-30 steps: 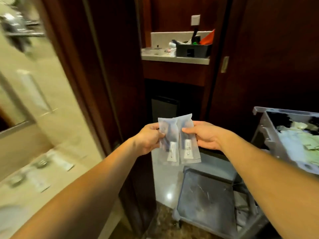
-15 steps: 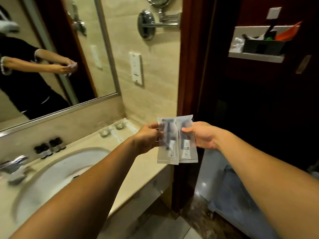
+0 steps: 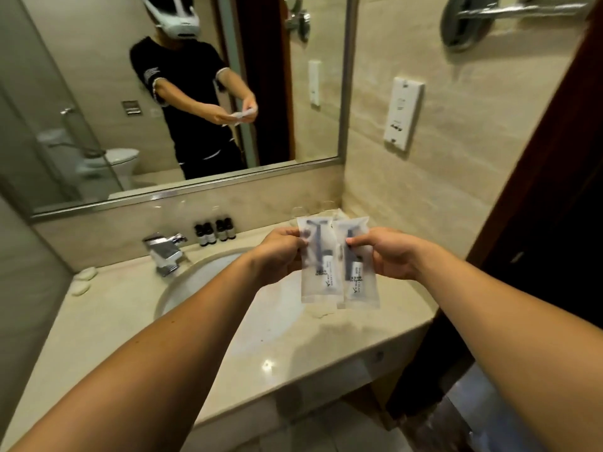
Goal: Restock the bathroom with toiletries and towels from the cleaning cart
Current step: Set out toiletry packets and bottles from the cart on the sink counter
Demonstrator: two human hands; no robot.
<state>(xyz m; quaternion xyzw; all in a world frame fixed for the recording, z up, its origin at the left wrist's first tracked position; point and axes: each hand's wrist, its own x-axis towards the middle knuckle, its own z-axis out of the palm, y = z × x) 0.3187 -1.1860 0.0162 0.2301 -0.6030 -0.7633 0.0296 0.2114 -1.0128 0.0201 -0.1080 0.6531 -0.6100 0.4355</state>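
Observation:
I hold two frosted plastic toiletry packets side by side above the marble vanity counter (image 3: 293, 350). My left hand (image 3: 277, 256) pinches the left packet (image 3: 318, 269) by its upper edge. My right hand (image 3: 388, 252) pinches the right packet (image 3: 357, 272) the same way. Each packet shows a dark razor and a small white tube through the plastic. The packets hang upright over the counter's right part, just right of the sink basin (image 3: 208, 282).
A chrome faucet (image 3: 164, 252) stands behind the basin, with several small dark bottles (image 3: 213, 231) against the backsplash. Soap pieces (image 3: 83, 280) lie at the left. Clear glasses (image 3: 313, 212) sit in the back right corner. A mirror (image 3: 163, 93) and a dark door frame (image 3: 538, 190) bound the space.
The view has swung left from the cart and doorway into the bathroom, now facing the sink and mirror. Both hands still hold the two packets, now over the counter.

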